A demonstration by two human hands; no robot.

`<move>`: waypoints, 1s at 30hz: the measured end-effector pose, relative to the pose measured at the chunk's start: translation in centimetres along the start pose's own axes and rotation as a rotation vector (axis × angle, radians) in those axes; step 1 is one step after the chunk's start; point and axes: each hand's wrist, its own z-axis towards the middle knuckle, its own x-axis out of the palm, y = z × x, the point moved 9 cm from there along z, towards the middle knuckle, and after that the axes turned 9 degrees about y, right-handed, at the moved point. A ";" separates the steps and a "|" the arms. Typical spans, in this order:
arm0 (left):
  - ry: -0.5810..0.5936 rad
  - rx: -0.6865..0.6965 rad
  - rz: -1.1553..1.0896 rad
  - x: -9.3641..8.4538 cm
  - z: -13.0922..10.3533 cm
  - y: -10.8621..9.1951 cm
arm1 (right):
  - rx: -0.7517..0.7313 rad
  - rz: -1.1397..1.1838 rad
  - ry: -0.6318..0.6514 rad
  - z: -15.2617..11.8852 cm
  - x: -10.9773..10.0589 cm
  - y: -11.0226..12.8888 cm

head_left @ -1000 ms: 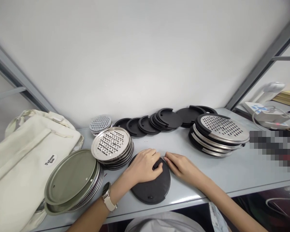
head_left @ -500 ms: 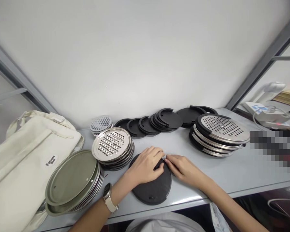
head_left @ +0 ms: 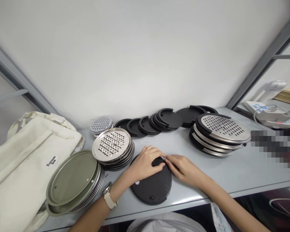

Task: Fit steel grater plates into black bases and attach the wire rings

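A black round disc [head_left: 151, 188] with a raised rim lies on the grey shelf between my hands. My left hand [head_left: 146, 162], with a watch on its wrist, rests over the disc's far left part, fingers bent at its upper edge. At the disc's far right edge my right hand [head_left: 181, 167] pinches a small shiny metal piece [head_left: 162, 158], too little of which shows to name it. The left fingertips are close beside that piece. Part of the disc is hidden under my left hand.
Left of my hands stand stacked green round trays [head_left: 73, 178] and metal grater discs [head_left: 112, 145], beside a cream bag [head_left: 31, 161]. Smaller grater discs [head_left: 101, 124] and black discs [head_left: 171, 119] lie along the wall. Grater discs with black rims [head_left: 223, 127] are stacked at right.
My left hand has shifted slightly, and a pale round spot on the black disc's left side now shows below it. More of the shiny piece is visible. My right hand stays nearly still.
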 end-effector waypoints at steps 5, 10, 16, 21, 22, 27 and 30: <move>0.013 -0.008 -0.008 -0.1 0.2 0.2 | 0.021 -0.027 0.027 0.1 0.1 -0.1; 0.036 -0.003 -0.016 0.0 0.3 0.1 | 0.025 -0.029 0.017 0.0 0.2 0.0; 0.040 -0.001 -0.040 0.0 0.3 0.1 | 0.039 -0.094 -0.022 -0.3 0.6 0.1; 0.047 0.011 -0.068 0.0 0.3 0.0 | 0.055 -0.160 -0.006 -0.4 1.1 0.0; 0.044 0.012 -0.078 0.0 0.3 0.0 | 0.060 -0.166 -0.008 -0.4 1.2 0.0; 0.017 0.019 -0.150 0.0 0.3 0.5 | 0.065 -0.162 -0.006 -0.2 1.3 0.1; 0.001 0.039 -0.201 0.0 0.4 0.7 | 0.070 -0.158 -0.005 -0.2 1.3 0.1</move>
